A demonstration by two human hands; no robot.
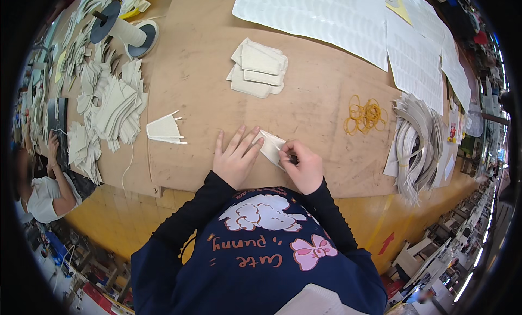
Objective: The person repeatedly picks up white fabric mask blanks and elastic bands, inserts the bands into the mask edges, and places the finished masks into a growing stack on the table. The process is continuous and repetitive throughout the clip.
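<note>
— Workshop all round, brown desk (201, 97). Where's the piece?

— Cream piece (272, 150) lies just in from the desk's near edge, about midway along, between both hands.

— Grips?

— Left hand (236, 160): grip open, fingers spread, fingertips at the piece's left side. Right hand (303, 165): grip closed, pinching its right side.

— Progress?

— Mid-piece, I'd judge. One corded piece (164, 131) lies alone toward the left edge, loose ends sticking out; maybe part done. Small stack (258, 70) sits toward the far edge: can't tell if finished or waiting.

— What's left?

— Probably plenty: heaped pieces (117, 111) along the left edge, stage unclear. Rubber bands (365, 115) lie loose, right side.
</note>
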